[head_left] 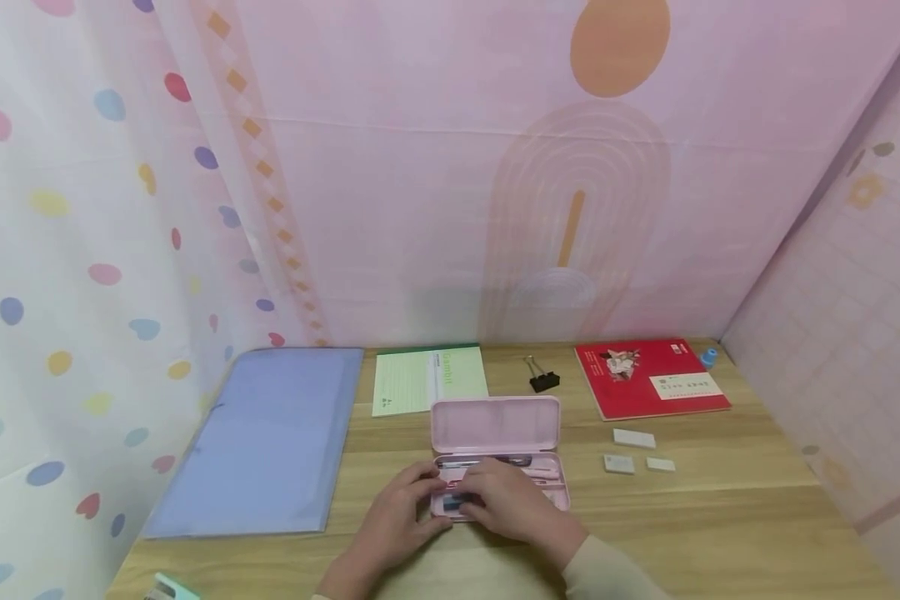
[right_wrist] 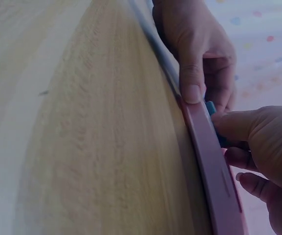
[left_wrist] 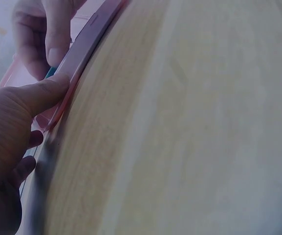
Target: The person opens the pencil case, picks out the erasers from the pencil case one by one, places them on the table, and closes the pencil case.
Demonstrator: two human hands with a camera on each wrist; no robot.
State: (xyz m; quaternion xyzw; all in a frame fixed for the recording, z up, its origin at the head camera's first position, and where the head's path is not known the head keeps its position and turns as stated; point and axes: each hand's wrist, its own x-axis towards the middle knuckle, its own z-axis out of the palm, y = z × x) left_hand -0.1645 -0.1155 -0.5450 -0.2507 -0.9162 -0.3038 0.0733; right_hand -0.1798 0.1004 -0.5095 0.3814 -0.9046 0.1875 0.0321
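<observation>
We see both hands inside open pencil case (head_left: pixel 495 467), long axis left-right: left hand (head_left: pixel 401 512), right hand (head_left: pixel 513 500) pinching small blue item (head_left: pixel 453 502) between them.

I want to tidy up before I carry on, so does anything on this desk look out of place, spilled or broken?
Nothing looks spilled or broken. Three white erasers lie loose on the desk right of the open pink pencil case, and a black binder clip sits alone behind it. Both hands, left hand and right hand, are at the case.

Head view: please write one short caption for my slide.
Both hands, left hand and right hand, reach into an open pink pencil case on a wooden desk.
</observation>
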